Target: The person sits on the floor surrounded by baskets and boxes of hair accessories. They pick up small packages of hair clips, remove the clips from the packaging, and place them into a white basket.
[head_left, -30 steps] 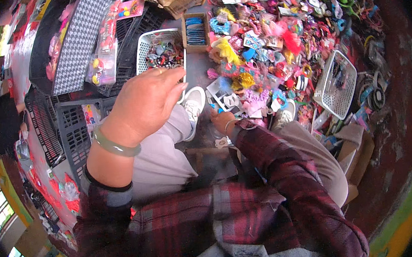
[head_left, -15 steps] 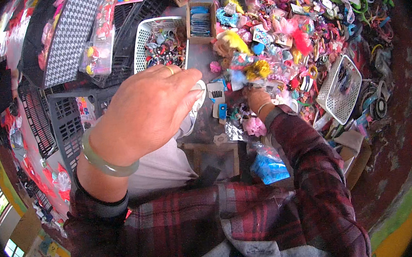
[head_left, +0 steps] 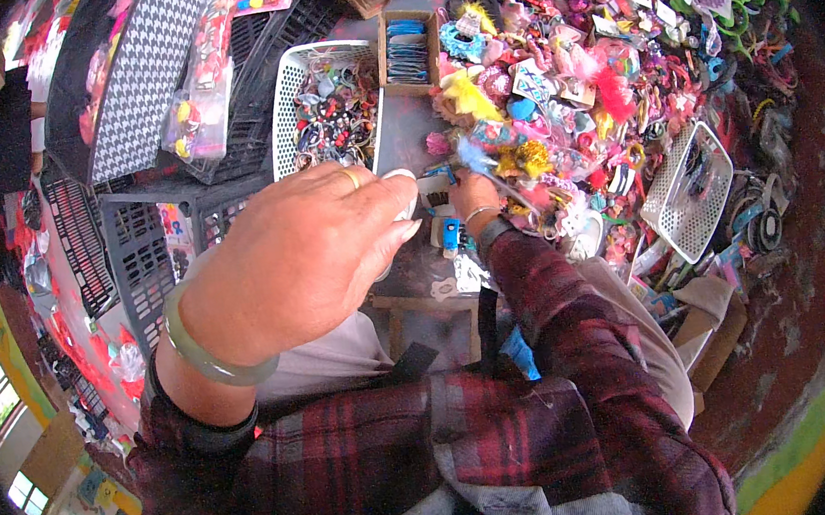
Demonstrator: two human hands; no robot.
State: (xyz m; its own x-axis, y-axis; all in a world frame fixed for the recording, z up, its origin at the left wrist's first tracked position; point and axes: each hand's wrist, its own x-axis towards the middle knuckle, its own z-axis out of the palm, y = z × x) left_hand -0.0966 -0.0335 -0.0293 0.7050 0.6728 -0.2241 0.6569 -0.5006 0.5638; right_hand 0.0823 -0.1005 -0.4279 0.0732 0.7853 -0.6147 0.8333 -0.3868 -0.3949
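Far left, crate stack: dark slatted plastic crates carry a black-and-white houndstooth sheet and clear bags of small coloured items.
Left hand: left hand is raised close to the camera, knuckles up, fingers curled and pinched toward the right; a pale green bangle sits on the wrist and a ring on one finger. What the fingertips grip cannot be told — only a small white edge shows past them.
White basket, centre: white mesh basket holds a tangle of small dark and mixed-colour hair pieces, filled to about the rim.
Cardboard box: small open box, just right of that basket, holds blue items stacked flat.
Right hand: right hand lies lower and farther away, just right of the left fingertips, closed loosely around a small blue-feathered piece.
Key relation: the blue-feathered piece lies beyond and right of the left fingertips — the right hand is on it.
Accessory heap: heap of coloured hair ornaments spreads right of both hands.
Right basket: second white mesh basket lies tilted, holding only a few dark pieces.
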